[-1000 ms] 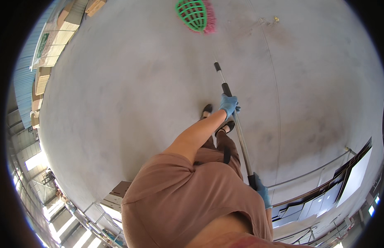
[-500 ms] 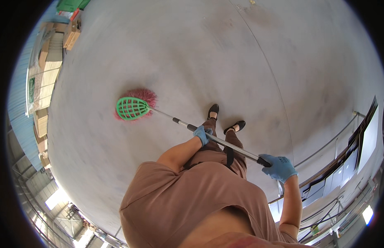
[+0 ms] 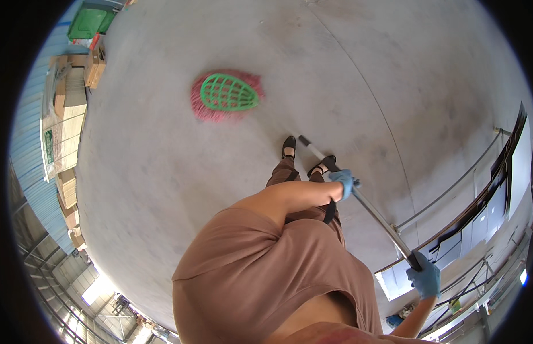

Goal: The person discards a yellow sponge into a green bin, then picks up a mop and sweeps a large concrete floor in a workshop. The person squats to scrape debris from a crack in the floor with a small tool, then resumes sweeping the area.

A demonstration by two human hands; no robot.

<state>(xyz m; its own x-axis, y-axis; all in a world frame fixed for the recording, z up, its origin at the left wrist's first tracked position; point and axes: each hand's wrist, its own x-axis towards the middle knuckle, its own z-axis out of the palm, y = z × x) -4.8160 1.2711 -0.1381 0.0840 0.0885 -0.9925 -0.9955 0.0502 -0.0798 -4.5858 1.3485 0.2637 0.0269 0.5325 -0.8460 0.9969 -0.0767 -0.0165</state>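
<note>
A mop head with pink strands (image 3: 198, 102) and a green lattice frame (image 3: 229, 92) rests on the grey floor ahead, slightly blurred. The silver mop handle (image 3: 376, 213) slants from near my shoes down to the right. My left hand (image 3: 345, 183), in a blue glove, is closed around its middle. Near the black grip at the handle's rear end, my right hand (image 3: 425, 276), also gloved in blue, is wrapped round it. Between the handle's front black collar (image 3: 303, 140) and the mop head, I cannot make out a connecting rod.
My black shoes (image 3: 289, 147) stand behind the mop head. Cardboard boxes (image 3: 95, 67) and a green bin (image 3: 90, 24) line the left wall. A metal rail (image 3: 450, 202) and dark and white panels (image 3: 478, 226) stand at the right. A thin line crosses the floor.
The mop head has moved forward and to the right and turned. Both hands have shifted right with the handle, the right one also toward me; my left arm now reaches across my body.
</note>
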